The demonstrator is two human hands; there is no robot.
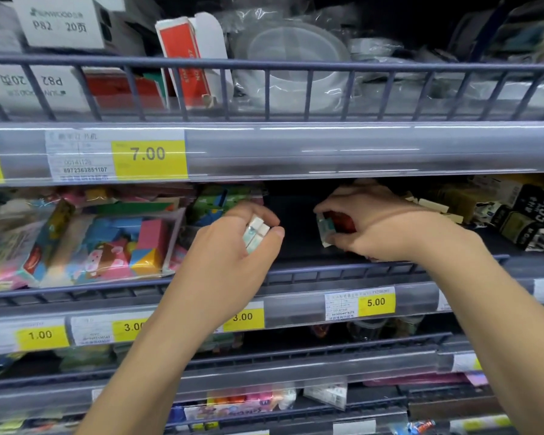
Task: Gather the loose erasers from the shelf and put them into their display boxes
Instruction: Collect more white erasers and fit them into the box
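Observation:
My left hand grips two white erasers with pale green sleeves in front of the middle shelf. To its right, my right hand reaches into the shelf and holds another white and green eraser together with something red. A green display box stands just behind my left hand. A clear box of colourful erasers sits to the left on the same shelf. The dark shelf floor shows between my hands.
A grey wire rail runs along the shelf front, with price tags below it. Black and white packs lie at the right. The shelf above holds white boxes, a red box and clear plastic tubs.

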